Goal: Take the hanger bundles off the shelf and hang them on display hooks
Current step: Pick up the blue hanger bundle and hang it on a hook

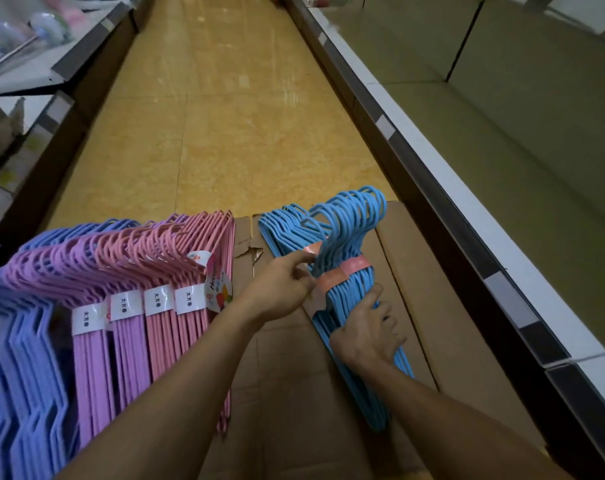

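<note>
1. A blue hanger bundle (349,289) lies on flattened cardboard boxes (432,289) in a shop aisle, hooks pointing away from the person, beside a long shelf (502,202) on the right.
2. The right hand (367,334) grips the bundle below its pink paper band (342,275), fingers curled round the stacked arms.
3. The left hand (283,289) pinches the bundle at the band's left edge, near the necks of the hangers.
4. A second blue bundle (283,226) lies just behind and left of the held one; whether they touch is hard to tell.
5. To the left, pink bundles (176,306), purple bundles (117,334) and darker blue-violet bundles (24,375) stand packed together, each with a white label.
6. The bundle will likely feel light and stiff, but the smooth coated wires could slide against each other if the band loosens.
7. The safest hold looks to be at the band and necks, keeping the hooks lined up so they can slip over a display hook together; no display hook is in view.
</note>
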The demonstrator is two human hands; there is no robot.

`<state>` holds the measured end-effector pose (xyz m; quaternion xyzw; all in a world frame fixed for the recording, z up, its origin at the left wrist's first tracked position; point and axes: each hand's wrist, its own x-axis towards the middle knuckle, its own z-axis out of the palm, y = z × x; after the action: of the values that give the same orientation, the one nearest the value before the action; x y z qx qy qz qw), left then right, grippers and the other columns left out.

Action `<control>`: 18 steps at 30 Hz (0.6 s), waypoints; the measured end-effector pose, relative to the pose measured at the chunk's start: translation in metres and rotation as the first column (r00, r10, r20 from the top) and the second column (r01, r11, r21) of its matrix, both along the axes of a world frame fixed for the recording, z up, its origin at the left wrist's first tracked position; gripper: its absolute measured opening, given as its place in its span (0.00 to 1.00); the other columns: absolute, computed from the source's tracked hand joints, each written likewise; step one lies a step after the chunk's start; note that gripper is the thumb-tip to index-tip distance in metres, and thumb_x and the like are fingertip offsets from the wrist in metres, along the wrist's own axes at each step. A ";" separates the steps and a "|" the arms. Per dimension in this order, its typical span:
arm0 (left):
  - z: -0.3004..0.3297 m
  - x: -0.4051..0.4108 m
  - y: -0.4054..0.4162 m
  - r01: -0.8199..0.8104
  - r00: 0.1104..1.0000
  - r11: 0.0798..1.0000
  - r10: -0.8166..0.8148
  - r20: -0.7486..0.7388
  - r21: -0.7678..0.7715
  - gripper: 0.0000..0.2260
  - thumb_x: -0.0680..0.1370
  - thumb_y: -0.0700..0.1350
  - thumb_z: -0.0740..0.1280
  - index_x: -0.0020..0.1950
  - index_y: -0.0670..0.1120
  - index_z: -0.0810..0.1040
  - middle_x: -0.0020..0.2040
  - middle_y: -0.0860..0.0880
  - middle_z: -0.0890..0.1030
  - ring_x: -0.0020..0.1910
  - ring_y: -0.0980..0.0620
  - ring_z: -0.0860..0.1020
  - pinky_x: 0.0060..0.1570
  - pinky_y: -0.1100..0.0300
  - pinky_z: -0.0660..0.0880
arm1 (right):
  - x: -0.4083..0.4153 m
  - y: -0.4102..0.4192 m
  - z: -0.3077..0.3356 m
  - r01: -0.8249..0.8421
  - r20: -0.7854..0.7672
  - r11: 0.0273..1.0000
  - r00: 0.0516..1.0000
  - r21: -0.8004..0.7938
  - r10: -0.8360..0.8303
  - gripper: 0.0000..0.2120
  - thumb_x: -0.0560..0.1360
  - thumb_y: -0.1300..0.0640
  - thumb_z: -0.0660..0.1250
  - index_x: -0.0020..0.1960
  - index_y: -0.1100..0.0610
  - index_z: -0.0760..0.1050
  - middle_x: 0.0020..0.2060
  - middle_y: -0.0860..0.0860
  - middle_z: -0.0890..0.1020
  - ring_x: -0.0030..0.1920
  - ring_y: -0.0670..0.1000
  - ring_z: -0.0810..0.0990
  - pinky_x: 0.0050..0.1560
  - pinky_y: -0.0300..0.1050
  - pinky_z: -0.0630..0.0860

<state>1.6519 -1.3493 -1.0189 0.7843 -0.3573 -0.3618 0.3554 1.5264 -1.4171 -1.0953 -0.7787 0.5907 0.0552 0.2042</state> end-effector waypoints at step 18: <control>-0.018 0.005 -0.008 -0.572 0.738 0.820 0.521 -0.429 0.011 0.09 0.82 0.48 0.62 0.58 0.45 0.74 0.41 0.46 0.76 0.31 0.52 0.71 0.27 0.63 0.69 | -0.058 -0.051 0.076 -0.183 0.414 0.981 0.899 0.055 0.145 0.40 0.64 0.56 0.68 0.74 0.47 0.57 0.57 0.50 0.75 0.54 0.54 0.77 0.58 0.63 0.76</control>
<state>1.6567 -1.3576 -1.0370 0.7366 -0.0488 -0.3761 0.5600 1.4682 -1.4677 -1.0197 -0.8098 0.4641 -0.0641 0.3533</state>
